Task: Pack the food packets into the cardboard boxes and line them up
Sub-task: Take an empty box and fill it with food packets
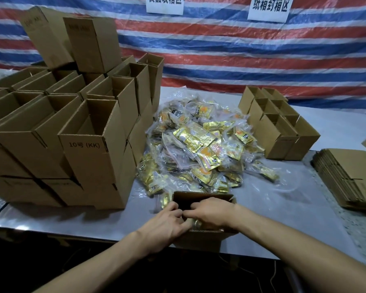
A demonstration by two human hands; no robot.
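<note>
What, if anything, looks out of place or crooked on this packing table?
Two top boxes perched on the left stack lean at angles instead of sitting square like the rows beneath them. The food packets lie in a loose heap mid-table, probably just the working supply. Nothing looks spilled or damaged.

A tarp (220, 60) striped red, white and blue covers the upper part of the frame as a backdrop. Two white paper signs with black Chinese characters (both cut by the top edge) hang on it: one sign (165, 4) at top centre, the other sign (268, 8) at upper right. A pale grey table (72, 220) spans the middle of the frame.
</note>
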